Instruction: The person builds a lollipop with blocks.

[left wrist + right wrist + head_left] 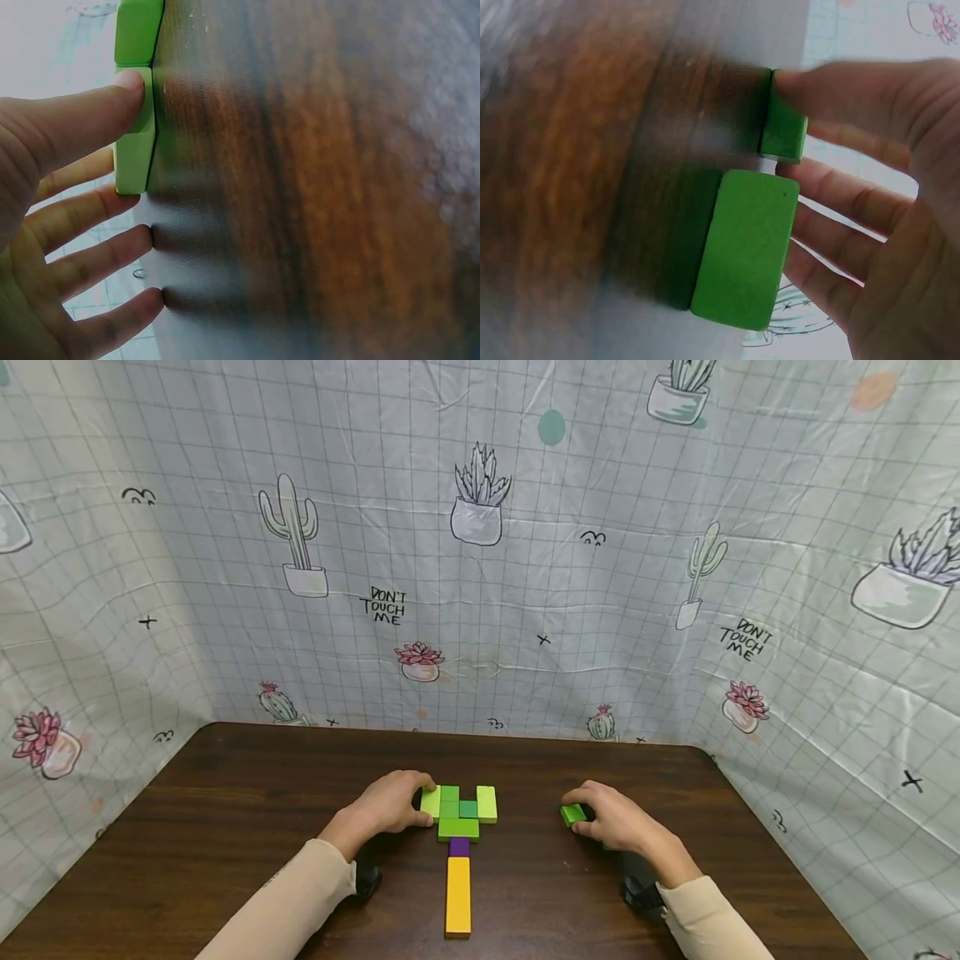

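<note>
My left hand (386,802) pinches a light green block (430,804) at the left side of a flat block arrangement, thumb on its near end and index finger at the far end. In the left wrist view the thumb lies over this block (133,166), and the other fingers spread to the tabletop. Off to the right, my right hand (613,817) holds a green block (573,815) between thumb and fingers on the table. The right wrist view shows that block (786,127) and, beside it, a larger-looking green block (746,247) that the hand mostly hides from the head view.
The arrangement also has a green block (449,800), a dark green square (468,810), a light green block (487,804), a wide green block (458,830), a purple square (459,847) and a long yellow block (458,897). A printed curtain (495,610) encloses the wooden table (247,793).
</note>
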A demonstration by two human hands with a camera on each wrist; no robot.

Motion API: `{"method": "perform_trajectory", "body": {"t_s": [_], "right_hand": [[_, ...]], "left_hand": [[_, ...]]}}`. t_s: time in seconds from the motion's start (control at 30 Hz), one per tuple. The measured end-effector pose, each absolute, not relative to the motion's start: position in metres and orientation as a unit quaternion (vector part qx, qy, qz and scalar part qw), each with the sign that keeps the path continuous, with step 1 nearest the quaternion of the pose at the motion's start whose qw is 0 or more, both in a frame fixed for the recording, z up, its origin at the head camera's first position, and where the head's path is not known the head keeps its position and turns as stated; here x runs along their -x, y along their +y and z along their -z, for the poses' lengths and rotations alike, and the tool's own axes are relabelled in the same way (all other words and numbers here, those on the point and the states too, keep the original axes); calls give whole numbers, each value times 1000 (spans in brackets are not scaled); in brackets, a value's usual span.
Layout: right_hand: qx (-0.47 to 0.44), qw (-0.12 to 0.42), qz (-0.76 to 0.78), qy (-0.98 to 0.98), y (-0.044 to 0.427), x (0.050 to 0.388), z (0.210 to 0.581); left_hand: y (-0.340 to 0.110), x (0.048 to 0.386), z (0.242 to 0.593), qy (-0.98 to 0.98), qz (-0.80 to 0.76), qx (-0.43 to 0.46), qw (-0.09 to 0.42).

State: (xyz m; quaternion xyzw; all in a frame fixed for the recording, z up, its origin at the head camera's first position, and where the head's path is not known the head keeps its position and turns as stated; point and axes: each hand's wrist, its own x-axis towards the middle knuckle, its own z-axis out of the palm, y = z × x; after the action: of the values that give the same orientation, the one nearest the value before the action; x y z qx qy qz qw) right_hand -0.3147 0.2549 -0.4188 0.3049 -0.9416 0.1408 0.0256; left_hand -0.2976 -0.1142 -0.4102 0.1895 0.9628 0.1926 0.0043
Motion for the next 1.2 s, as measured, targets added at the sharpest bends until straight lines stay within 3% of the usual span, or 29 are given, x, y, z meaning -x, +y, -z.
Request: {"method": "perform_trajectory", "body": {"t_s": [0.33,0.8,1.2], "right_hand": [[-222,29,-130,-966,248,312,417],[-258,15,-133,-957,246,314,415],[-225,12,-138,-965,245,311,413]], "left_hand": [[-115,299,412,963,-188,-193,0],[-115,297,410,961,-194,-195,1],[-115,298,411,961,-196,-196,3]]}}
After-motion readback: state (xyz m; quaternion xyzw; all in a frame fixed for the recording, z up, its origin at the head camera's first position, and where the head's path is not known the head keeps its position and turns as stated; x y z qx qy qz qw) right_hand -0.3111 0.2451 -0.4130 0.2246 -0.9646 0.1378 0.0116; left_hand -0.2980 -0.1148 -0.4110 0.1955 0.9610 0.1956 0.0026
